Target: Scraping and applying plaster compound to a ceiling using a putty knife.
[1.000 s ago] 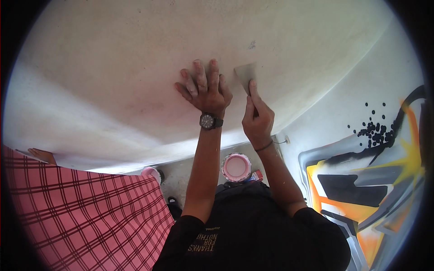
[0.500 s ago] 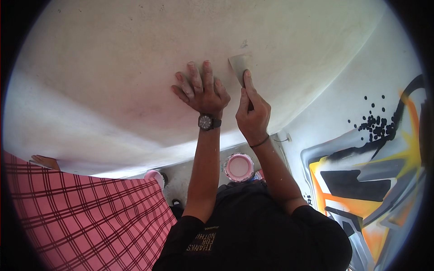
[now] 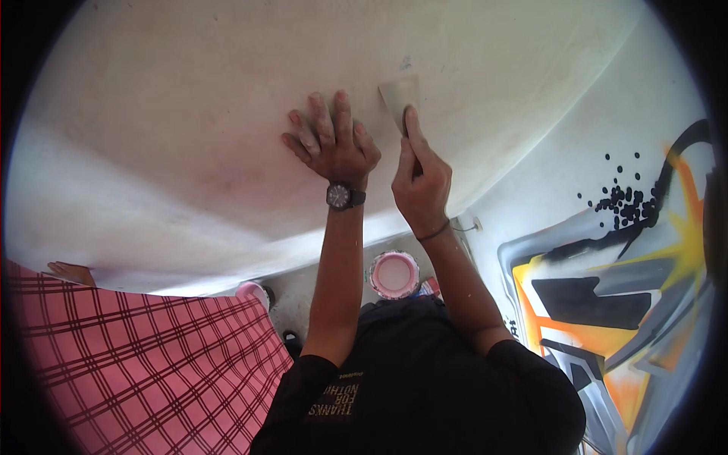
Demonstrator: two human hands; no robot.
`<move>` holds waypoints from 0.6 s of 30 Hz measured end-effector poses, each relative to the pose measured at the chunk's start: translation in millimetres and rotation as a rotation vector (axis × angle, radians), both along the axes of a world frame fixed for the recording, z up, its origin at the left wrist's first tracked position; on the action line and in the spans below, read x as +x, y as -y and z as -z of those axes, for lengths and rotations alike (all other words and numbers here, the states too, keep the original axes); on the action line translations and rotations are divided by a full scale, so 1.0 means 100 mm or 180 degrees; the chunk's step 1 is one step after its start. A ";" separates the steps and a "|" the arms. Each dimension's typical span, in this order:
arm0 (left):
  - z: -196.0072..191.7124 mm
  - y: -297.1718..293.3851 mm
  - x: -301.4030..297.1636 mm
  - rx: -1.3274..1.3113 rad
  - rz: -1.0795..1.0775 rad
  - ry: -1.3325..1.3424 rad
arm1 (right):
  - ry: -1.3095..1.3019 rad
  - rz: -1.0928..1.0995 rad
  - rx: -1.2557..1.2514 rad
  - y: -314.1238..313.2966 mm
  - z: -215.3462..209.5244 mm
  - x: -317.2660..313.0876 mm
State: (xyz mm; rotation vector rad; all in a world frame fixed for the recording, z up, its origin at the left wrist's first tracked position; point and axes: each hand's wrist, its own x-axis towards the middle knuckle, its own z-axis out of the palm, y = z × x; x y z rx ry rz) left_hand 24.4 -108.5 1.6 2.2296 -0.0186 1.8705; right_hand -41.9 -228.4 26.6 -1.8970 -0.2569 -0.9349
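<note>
Pressed against the pale plastered wall [image 3: 227,91] is my left hand [image 3: 334,144], its dusty fingers spread and nothing in it. A dark watch sits on that wrist. To its right, my right hand [image 3: 421,174] grips a putty knife [image 3: 400,97] by its handle, the index finger laid along it toward the blade. The wide blade points up and rests on or very near the wall; I cannot tell how firmly it touches. A small dark mark [image 3: 406,62] shows on the wall just above the blade.
Below my hands a pink-and-white bucket [image 3: 394,274] stands on the grey floor, with another pink bucket [image 3: 253,293] farther left. A pink plaid cloth [image 3: 152,349] fills the lower left, beside another person's hand [image 3: 72,273]. A graffiti-painted wall [image 3: 591,296] closes the right side.
The putty knife's blade has swung to lie flatter and straighter up the wall, with my right hand slightly higher in view. My left hand stays spread on the wall; the whole view has shifted slightly.
</note>
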 end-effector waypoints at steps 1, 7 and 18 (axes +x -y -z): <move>0.01 0.01 -0.02 -0.0009 0.0002 -0.0021 | 0.0115 0.0003 0.0133 -0.03 -0.05 0.01; 0.02 -0.06 -0.04 0.0037 -0.0004 0.0075 | -0.0024 0.0071 -0.0183 -0.01 -0.02 -0.02; -0.02 -0.09 -0.02 -0.0002 -0.0071 -0.0029 | -0.0099 -0.0004 -0.0025 -0.09 0.04 -0.11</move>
